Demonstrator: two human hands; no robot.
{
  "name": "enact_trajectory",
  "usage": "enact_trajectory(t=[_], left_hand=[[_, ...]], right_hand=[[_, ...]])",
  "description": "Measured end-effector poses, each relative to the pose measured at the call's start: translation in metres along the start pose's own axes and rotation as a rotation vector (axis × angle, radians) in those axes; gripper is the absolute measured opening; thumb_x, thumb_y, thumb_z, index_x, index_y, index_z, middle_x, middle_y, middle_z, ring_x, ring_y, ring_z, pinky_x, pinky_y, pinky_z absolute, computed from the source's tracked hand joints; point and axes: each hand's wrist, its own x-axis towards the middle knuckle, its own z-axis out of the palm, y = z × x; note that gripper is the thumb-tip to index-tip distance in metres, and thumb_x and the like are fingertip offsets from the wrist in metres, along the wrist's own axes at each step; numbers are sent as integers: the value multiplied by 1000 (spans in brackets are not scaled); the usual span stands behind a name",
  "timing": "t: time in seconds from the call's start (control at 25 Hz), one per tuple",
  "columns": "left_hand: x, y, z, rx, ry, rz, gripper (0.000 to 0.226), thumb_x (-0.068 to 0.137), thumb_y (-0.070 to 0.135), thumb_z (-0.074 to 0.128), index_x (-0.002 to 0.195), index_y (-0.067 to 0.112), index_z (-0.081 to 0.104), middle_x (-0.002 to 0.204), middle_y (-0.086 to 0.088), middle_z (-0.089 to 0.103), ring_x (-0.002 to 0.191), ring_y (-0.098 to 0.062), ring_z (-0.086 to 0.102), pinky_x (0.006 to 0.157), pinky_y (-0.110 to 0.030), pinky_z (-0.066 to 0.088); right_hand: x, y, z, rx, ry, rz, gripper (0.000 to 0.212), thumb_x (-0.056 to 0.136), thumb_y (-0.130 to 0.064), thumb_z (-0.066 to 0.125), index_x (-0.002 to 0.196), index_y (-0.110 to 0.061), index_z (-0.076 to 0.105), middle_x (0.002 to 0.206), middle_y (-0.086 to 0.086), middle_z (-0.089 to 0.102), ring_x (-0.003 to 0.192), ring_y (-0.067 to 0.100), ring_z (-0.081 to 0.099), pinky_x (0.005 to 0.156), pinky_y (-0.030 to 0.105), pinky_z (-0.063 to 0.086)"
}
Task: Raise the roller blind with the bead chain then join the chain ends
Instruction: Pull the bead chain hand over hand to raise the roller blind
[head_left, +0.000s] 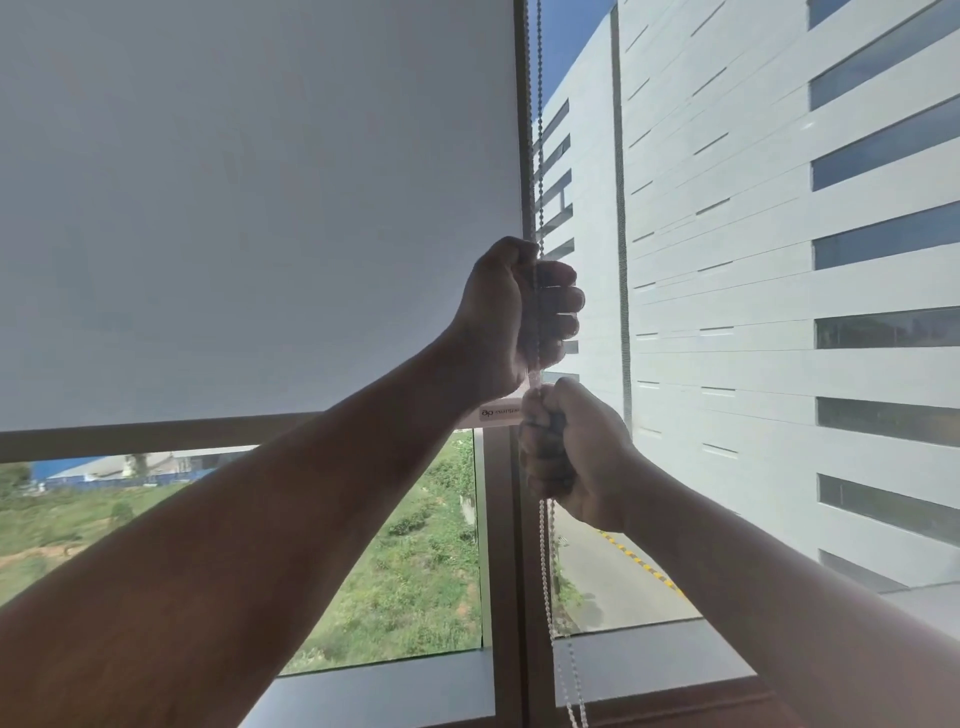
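- While the roller blind (249, 208) hangs most of the way down the left pane, its bottom edge stops just above a horizontal frame bar, leaving a strip of glass uncovered below.
- Your bead chain (537, 156) runs as two strands down the vertical window frame (511, 545) at the blind's right edge, dark against the sky above and pale white below.
- Your left hand (511, 317) is the upper one, fingers curled into a closed fist around the chain beside the blind's lower right corner.
- Your right hand (571, 452) sits directly beneath it, nearly touching, also clenched tight around the chain just under the blind's bottom edge.
- Below the right fist the strands drop on past the window sill (649, 660) and leave the picture; the chain ends cannot be seen.
- A small label (500, 413) with printed lettering sits at the blind's lower right corner, partly covered by your left wrist.
- Right of the blind, the bare pane shows a pale building (779, 312) with long horizontal window slots.
- Under the blind, grass (405, 571) and a paved road (608, 587) show through the glass.
- Smooth, matte fabric faces you; the chain is made of small round beads.
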Motion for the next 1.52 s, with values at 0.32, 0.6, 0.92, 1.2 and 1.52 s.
enact_trajectory(t=[0.32,0.6,0.92,1.2,1.52], left_hand=[[1,-14,-4,-50,56,85,28,90,20,28,71,27,8,55,3,9,43,-14,4,45,-20,6],[-18,-75,-20,-59,3,26,31,92,23,29,66,25,12,51,3,11,38,-12,8,41,-15,14],[-27,-89,-31,-24,25,26,43,97,24,31,54,25,26,46,3,19,37,-13,13,39,-16,18],[-35,-85,-25,-35,-53,-13,41,99,32,34,62,28,17,48,7,15,40,-10,8,46,-21,6],[-37,-82,-31,18,-88,-24,43,102,40,36,69,24,15,49,5,18,41,-13,9,44,-21,10]], right_hand=[[1,7,3,-44,-3,10,23,85,-18,32,63,-25,29,49,-6,21,41,14,12,45,26,8],[-29,49,-5,-37,22,190,28,89,-15,30,61,-22,31,57,1,18,51,18,7,52,33,6],[-17,13,-13,-192,157,104,30,98,-18,33,90,-15,62,96,5,70,95,17,65,93,38,41],[31,-91,16,-20,138,-38,38,95,-21,36,109,-8,68,102,10,81,101,27,70,82,37,43],[32,-112,34,72,-57,-3,50,94,-23,33,123,0,67,117,20,78,99,35,77,81,37,53]])
